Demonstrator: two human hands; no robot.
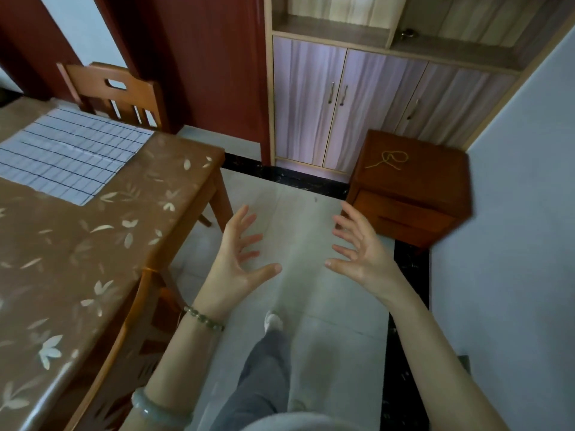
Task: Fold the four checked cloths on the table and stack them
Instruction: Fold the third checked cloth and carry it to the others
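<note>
The bench (93, 259), covered in a brown leaf-patterned sheet, fills the left side, with a wooden chair (115, 88) pushed in at its far end. On the bench's far left part lies the checked cloth (71, 150), pale with dark grid lines, spread flat and running out of frame on the left. A faint ridge crosses it, so it may be more than one cloth overlapping, though the view is too oblique to be sure. It looks thin, light and limp, likely to slide easily on the glossy cover and to sag if lifted by the middle. The best hold is probably a pinch at two neighbouring corners along the near edge. Both hands are off the bench, over the floor to its right. The left hand (236, 253) and right hand (361, 247) face each other, each grip spread wide and holding nothing.
</note>
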